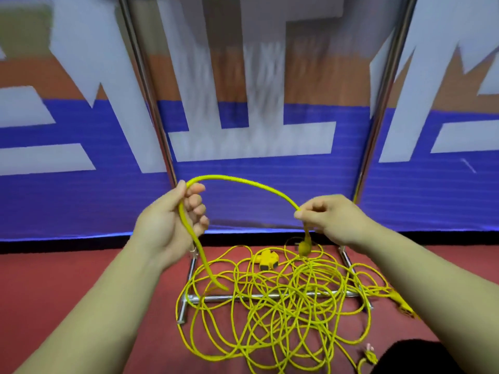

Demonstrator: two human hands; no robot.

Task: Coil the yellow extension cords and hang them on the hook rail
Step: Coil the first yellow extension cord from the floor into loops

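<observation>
A length of yellow cord [243, 182] is held up in an arch between the two hands, above the red floor [81, 279]. The left hand [172, 220] is closed round the cord, the fingers curled over it and the palm turned towards the camera. From this hand the cord runs down into the pile of cord [270, 314] on the floor. The right hand [329, 218] is seen from the back, and the cord is pinched between its thumb and fingertips. Just below this grip a yellow plug [305, 248] hangs free.

The pile is spread in loose, tangled loops over the base bar of a metal frame [270, 296], whose two uprights rise on either side. A yellow outlet block [266, 259] lies at the far edge of the pile. A second plug [402, 303] lies on the floor to the right. Behind the frame a blue, white and orange banner [81, 198] is hung.
</observation>
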